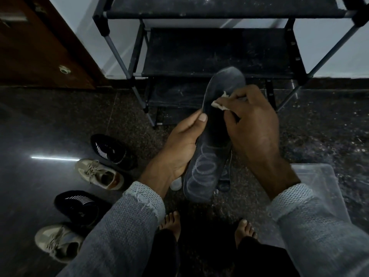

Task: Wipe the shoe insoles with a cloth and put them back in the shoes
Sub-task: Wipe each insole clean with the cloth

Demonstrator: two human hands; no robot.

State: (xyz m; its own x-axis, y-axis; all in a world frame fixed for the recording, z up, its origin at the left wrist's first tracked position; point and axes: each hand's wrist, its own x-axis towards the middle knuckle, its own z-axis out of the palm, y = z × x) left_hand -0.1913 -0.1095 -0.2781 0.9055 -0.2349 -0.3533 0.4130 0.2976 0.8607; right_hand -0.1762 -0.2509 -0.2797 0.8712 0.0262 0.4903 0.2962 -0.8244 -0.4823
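Note:
My left hand [182, 140] grips a dark grey insole [207, 162] from its left edge, thumb on top, holding it lengthwise above the floor. The heel end with printed rings points toward me. My right hand [251, 120] pinches a small pale cloth [219, 103] against the insole's front half. Two black knit shoes [112, 150] [79, 206] and two beige lace-up sneakers [99, 174] [58, 242] stand in a row on the floor at the left. Another dark piece, perhaps a second insole [224, 178], lies on the floor under the held one, mostly hidden.
A black shoe rack [219, 54] with dusty shelves stands straight ahead. A clear plastic bin [319, 182] sits at my right. A wooden door [40, 47] is at the left. My bare feet [171, 222] [245, 230] are on the dark stone floor. A small white object [176, 183] lies below my left wrist.

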